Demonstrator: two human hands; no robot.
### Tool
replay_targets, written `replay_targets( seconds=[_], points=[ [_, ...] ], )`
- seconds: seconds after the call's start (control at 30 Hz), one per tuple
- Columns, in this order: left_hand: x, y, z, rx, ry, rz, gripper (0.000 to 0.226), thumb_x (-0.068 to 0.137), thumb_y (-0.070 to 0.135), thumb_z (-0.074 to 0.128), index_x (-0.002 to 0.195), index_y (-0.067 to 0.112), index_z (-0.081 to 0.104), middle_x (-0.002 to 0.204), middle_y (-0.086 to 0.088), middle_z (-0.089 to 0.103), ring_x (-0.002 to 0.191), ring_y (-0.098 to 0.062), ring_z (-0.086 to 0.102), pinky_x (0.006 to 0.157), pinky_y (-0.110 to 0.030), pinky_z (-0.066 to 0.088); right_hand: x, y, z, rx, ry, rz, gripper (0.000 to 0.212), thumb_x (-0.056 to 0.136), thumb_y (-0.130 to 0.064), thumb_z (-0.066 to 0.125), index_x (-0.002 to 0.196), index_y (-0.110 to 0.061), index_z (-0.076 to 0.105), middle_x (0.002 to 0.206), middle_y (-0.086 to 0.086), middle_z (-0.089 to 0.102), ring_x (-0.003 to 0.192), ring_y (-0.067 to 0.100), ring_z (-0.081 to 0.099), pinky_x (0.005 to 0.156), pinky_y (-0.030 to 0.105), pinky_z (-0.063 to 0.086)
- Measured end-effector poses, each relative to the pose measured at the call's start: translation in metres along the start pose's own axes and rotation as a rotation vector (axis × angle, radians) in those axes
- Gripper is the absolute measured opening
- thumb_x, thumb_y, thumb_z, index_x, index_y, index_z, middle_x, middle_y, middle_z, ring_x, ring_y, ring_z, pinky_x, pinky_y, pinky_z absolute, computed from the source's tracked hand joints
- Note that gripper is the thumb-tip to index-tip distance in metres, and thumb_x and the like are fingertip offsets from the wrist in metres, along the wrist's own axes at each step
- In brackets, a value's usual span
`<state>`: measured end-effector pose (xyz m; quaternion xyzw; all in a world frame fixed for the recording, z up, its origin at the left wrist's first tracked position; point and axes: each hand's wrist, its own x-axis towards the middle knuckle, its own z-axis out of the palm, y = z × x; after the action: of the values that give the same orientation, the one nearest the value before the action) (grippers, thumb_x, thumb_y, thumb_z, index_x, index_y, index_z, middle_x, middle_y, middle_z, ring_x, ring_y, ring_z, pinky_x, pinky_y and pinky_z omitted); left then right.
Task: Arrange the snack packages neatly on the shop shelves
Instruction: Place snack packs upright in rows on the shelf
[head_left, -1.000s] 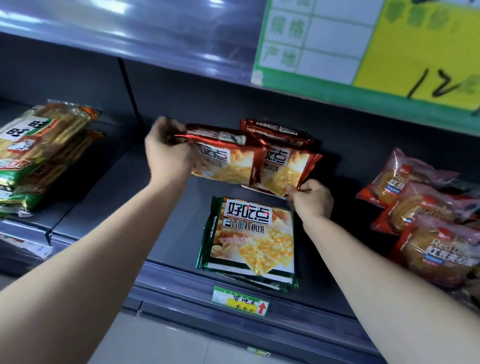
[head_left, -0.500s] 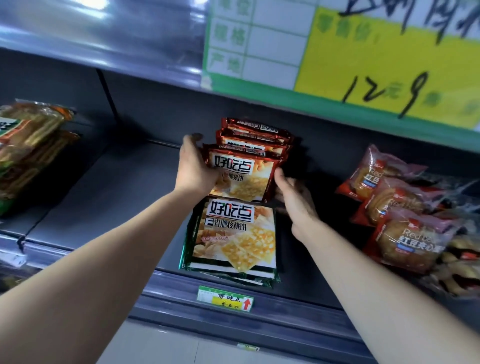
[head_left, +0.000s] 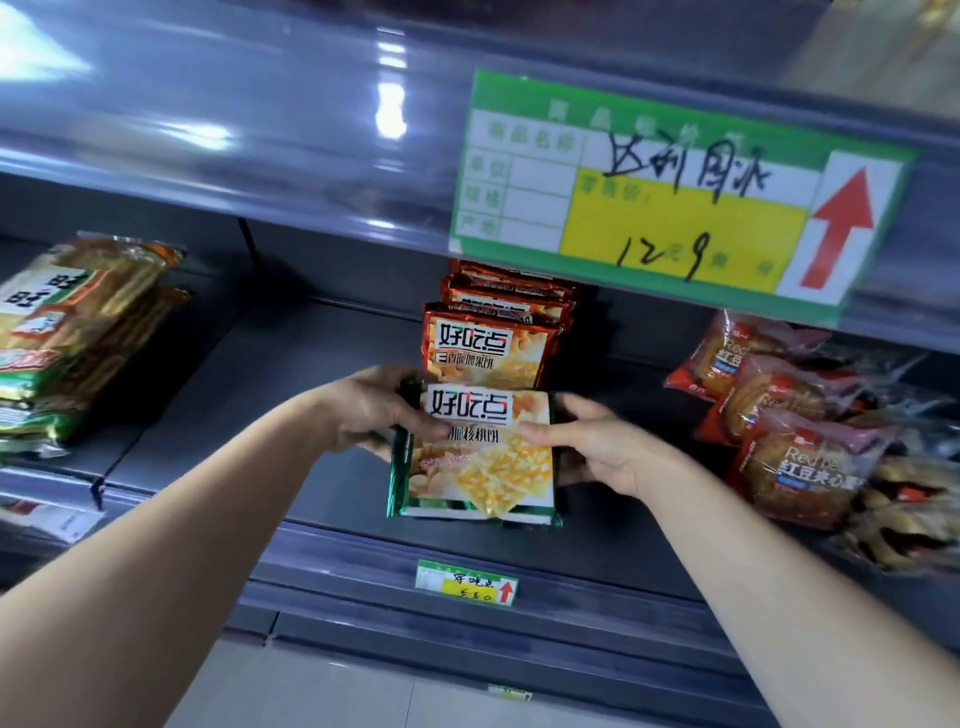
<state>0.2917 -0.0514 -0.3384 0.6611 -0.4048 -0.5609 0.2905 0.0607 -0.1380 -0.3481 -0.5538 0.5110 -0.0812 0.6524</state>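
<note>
step: squaring up the front stack of flat green-edged foil cracker packs (head_left: 475, 457), judged from both hands on it
green packs: lying flat near the front lip of the grey metal shelf (head_left: 208, 395), top edge touching the row behind
left hand (head_left: 371, 410): curled round the stack's upper left corner, thumb on top over the label; gripping it
right hand (head_left: 592, 441): cupped on the right edge, thumb laid over the top face, fingers under or beside; gripping too, more loosely by the look of it
red packs: row of red-edged foil cracker packs (head_left: 491, 340), standing upright just behind the green ones, fronts facing out, already lined up
next move: probably nudge the green stack so edges line up and it centres over the small green-and-yellow price tag (head_left: 466, 582) on the shelf rail; needs even push from both sides, else top pack slides off the ones below
still to do: pink-red plastic bread bags (head_left: 789, 447) on the right lie overlapped and skewed; gold-and-green biscuit packs (head_left: 67, 332) at left are heaped, not squared
hidden: count of green packs unclear, only layered edges show at the bottom; rear red packs mostly covered by the front one and by the big green price card (head_left: 675, 197) on the upper shelf edge
cut off: biscuit packs run off the left frame, bread bags off the right
hard to read: right-hand fingertips out of sight under the stack; far-right bags blurred
</note>
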Motion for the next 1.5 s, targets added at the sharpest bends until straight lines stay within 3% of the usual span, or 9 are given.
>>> replay_targets(
  seconds=[0.27,0.4,0.57,0.67,0.8,0.97,1.17,1.33,1.5],
  points=[
    [0.018,-0.009,0.01,0.061,0.362,0.499,0.112,0.058,-0.007,0.083,0.148,0.018,0.021,0.129,0.006,0.05,0.116,-0.011,0.052,0.084,-0.01,0.045,0.001,-0.004,0.008,-0.175,0.322,-0.417,0.104,0.072,-0.008,0.081,0.15,-0.034,0.018,0.144,-0.001,0.042,0.124,0.009,0.043,0.11,0.037,0.036],
    [0.025,-0.02,-0.004,0.064,0.318,0.366,0.151,0.032,0.039,0.089,0.153,0.028,0.0,0.156,-0.006,0.021,0.14,-0.019,0.031,0.112,-0.041,0.035,0.002,0.003,0.006,-0.234,0.276,-0.424,0.113,0.069,-0.007,0.084,0.152,-0.031,0.011,0.146,-0.007,0.04,0.129,0.005,0.037,0.107,0.024,0.03],
    [0.021,0.018,-0.022,0.401,0.21,0.287,0.143,0.053,0.018,0.094,0.152,0.034,-0.009,0.159,0.003,-0.022,0.148,-0.015,-0.002,0.118,-0.036,0.015,0.016,-0.022,-0.008,-0.398,0.18,-0.438,0.136,0.057,-0.019,0.091,0.152,-0.034,-0.004,0.159,-0.006,0.011,0.145,0.012,0.017,0.12,0.04,0.019],
    [0.028,0.042,-0.03,0.627,0.06,0.203,0.147,0.054,0.023,0.092,0.15,0.028,-0.019,0.159,0.003,-0.022,0.145,-0.01,-0.019,0.121,-0.04,0.004,0.022,-0.044,-0.018,-0.414,0.077,-0.368,0.137,0.055,-0.018,0.09,0.151,-0.037,-0.005,0.155,-0.003,0.024,0.14,0.014,0.029,0.118,0.038,0.023],
    [0.039,0.047,-0.026,0.429,-0.088,0.239,0.14,0.059,-0.004,0.085,0.15,0.03,-0.015,0.143,0.006,0.044,0.132,-0.015,0.042,0.101,-0.029,0.044,0.027,-0.057,-0.021,-0.308,0.022,-0.311,0.125,0.063,0.005,0.08,0.152,-0.038,0.004,0.14,-0.001,0.047,0.127,0.018,0.048,0.112,0.041,0.035],
    [0.052,0.039,-0.017,0.289,-0.091,0.248,0.142,0.059,-0.013,0.081,0.15,0.034,-0.017,0.132,-0.001,0.058,0.12,-0.019,0.055,0.104,-0.041,0.045,0.025,-0.048,-0.025,-0.258,0.014,-0.334,0.126,0.052,-0.003,0.08,0.15,-0.04,0.012,0.14,-0.001,0.047,0.124,0.016,0.051,0.11,0.037,0.038],
    [0.043,0.052,-0.022,0.459,-0.023,0.247,0.153,0.048,0.026,0.094,0.15,0.031,-0.02,0.157,0.015,0.008,0.144,-0.006,0.007,0.119,-0.036,0.013,0.021,-0.057,-0.03,-0.214,-0.004,-0.324,0.117,0.058,-0.023,0.077,0.152,-0.036,0.009,0.148,-0.009,0.037,0.135,0.013,0.035,0.118,0.044,0.02],
    [0.044,0.074,-0.024,0.726,-0.012,0.17,0.152,0.042,0.048,0.086,0.147,0.037,-0.024,0.155,0.008,-0.032,0.146,-0.014,-0.016,0.12,-0.045,0.003,0.035,-0.069,-0.029,-0.034,0.149,-0.303,0.045,0.086,-0.036,0.058,0.128,-0.033,0.043,0.126,-0.004,0.058,0.117,0.017,0.052,0.112,0.051,0.029],
    [0.052,0.075,-0.014,0.788,0.05,0.192,0.137,0.06,0.035,0.088,0.151,0.032,-0.014,0.158,0.009,-0.024,0.148,-0.018,-0.003,0.118,-0.039,0.012,0.057,-0.07,-0.027,-0.074,0.185,-0.357,0.076,0.052,-0.056,0.06,0.124,-0.038,0.04,0.151,0.003,0.039,0.135,0.024,0.041,0.114,0.048,0.028]
  ],
)
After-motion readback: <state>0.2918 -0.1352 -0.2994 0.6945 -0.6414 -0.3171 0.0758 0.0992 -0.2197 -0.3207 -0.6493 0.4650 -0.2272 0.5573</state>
